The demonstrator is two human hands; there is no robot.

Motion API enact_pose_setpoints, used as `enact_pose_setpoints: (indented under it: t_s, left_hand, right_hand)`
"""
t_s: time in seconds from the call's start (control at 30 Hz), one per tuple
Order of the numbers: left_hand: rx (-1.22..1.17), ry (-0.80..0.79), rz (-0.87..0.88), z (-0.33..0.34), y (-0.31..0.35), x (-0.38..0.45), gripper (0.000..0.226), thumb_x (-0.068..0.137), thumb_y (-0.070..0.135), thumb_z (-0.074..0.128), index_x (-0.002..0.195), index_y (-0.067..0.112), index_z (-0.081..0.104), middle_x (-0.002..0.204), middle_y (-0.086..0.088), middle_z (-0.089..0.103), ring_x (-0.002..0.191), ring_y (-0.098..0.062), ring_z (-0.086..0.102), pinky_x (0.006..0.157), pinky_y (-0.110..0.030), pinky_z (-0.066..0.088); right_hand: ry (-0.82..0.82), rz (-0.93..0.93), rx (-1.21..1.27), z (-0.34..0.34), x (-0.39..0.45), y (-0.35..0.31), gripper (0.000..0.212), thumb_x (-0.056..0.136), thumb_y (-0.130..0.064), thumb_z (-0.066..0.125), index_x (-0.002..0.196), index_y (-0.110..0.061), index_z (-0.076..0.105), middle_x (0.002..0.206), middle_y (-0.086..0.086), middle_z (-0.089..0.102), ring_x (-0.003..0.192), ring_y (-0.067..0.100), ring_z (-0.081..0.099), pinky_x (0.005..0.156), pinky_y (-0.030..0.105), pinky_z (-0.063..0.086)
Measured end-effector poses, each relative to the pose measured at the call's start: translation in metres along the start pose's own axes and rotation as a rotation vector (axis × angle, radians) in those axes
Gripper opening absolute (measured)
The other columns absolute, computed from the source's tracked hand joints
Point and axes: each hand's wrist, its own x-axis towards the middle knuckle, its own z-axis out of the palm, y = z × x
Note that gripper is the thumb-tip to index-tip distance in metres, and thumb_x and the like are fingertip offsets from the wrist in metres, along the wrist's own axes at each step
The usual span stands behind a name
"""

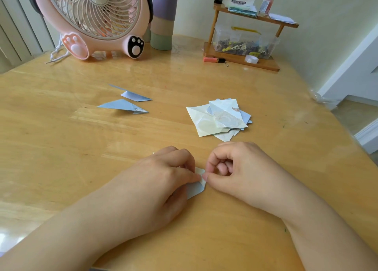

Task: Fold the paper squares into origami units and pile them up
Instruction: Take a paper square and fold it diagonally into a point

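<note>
Head view: we look down on a glossy, honey-coloured wooden table (81, 148). Our left hand (163, 178) lies curled over a small pale blue paper (196, 189) near the front edge, pinching its corner. Our right hand (235, 168), fingers curled, pinches the same corner with thumb and forefinger. Just beyond sits a loose pile (218, 117) of creased pale squares. To the left lie two folded units (126, 103), sharp blue triangles. A pink plastic fan (92, 19) and a wooden shelf (245, 35) stand at the back.
</note>
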Motion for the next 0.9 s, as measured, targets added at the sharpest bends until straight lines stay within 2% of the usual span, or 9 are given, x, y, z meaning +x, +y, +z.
enact_pose_setpoints:
  t_s: [0.13,0.27,0.43,0.6,0.73,0.83,0.9]
  left_hand:
    - [-0.005,-0.008,-0.017,0.001,-0.001,0.0,0.036,0.079,0.021,0.045,0.102,0.024,0.072,0.094,0.009,0.057,0.08,-0.005,0.05,0.066,-0.008,0.034]
    - [-0.013,-0.011,-0.015,0.0,0.0,0.001,0.039,0.078,0.02,0.042,0.103,0.024,0.072,0.093,0.008,0.058,0.081,-0.005,0.049,0.067,-0.007,0.034]
    - [-0.025,-0.008,-0.021,-0.001,0.0,0.0,0.04,0.078,0.021,0.04,0.102,0.023,0.072,0.092,0.008,0.059,0.081,-0.005,0.049,0.068,-0.006,0.033]
    - [-0.032,-0.01,-0.03,-0.001,0.0,0.001,0.041,0.078,0.02,0.038,0.1,0.023,0.073,0.093,0.008,0.059,0.081,-0.005,0.048,0.068,-0.012,0.038]
    - [-0.038,-0.019,-0.032,-0.002,0.001,0.001,0.039,0.078,0.021,0.039,0.099,0.022,0.073,0.094,0.008,0.059,0.081,-0.003,0.047,0.069,-0.007,0.034]
    - [-0.031,-0.011,-0.03,0.0,-0.001,0.001,0.032,0.079,0.031,0.046,0.098,0.024,0.07,0.096,0.011,0.057,0.083,-0.003,0.049,0.07,-0.013,0.041]
    - [-0.036,0.004,-0.042,0.001,-0.002,0.0,0.031,0.078,0.042,0.05,0.098,0.026,0.066,0.099,0.014,0.054,0.085,-0.002,0.049,0.07,-0.015,0.041]
  right_hand:
    - [0.042,-0.005,-0.016,0.0,0.001,0.002,0.018,0.076,-0.02,0.07,0.062,-0.026,0.062,0.056,-0.008,0.044,0.055,0.004,0.042,0.052,0.015,0.036]
    - [-0.044,-0.035,0.003,-0.001,-0.001,0.0,0.014,0.076,-0.022,0.073,0.065,-0.024,0.065,0.059,-0.006,0.046,0.058,0.003,0.043,0.054,0.014,0.035]
    - [-0.033,-0.051,-0.006,-0.002,-0.001,0.001,0.014,0.076,-0.021,0.073,0.064,-0.024,0.065,0.06,-0.006,0.047,0.059,0.004,0.044,0.054,0.013,0.034]
    - [-0.109,-0.072,0.029,-0.004,-0.004,-0.001,0.014,0.076,-0.018,0.071,0.064,-0.021,0.065,0.064,-0.006,0.05,0.059,0.003,0.045,0.055,0.011,0.035]
    - [-0.126,-0.082,0.029,-0.002,-0.004,0.0,0.014,0.076,-0.018,0.072,0.064,-0.022,0.065,0.062,-0.009,0.048,0.058,0.003,0.044,0.055,0.011,0.035]
    - [-0.086,-0.07,0.14,-0.008,-0.003,0.005,0.011,0.074,-0.019,0.075,0.068,-0.025,0.068,0.065,-0.012,0.051,0.06,0.002,0.044,0.058,0.014,0.038]
    - [-0.043,-0.09,0.174,-0.016,-0.001,0.012,0.014,0.073,-0.019,0.077,0.074,-0.029,0.068,0.074,-0.015,0.054,0.071,0.002,0.049,0.067,0.011,0.039]
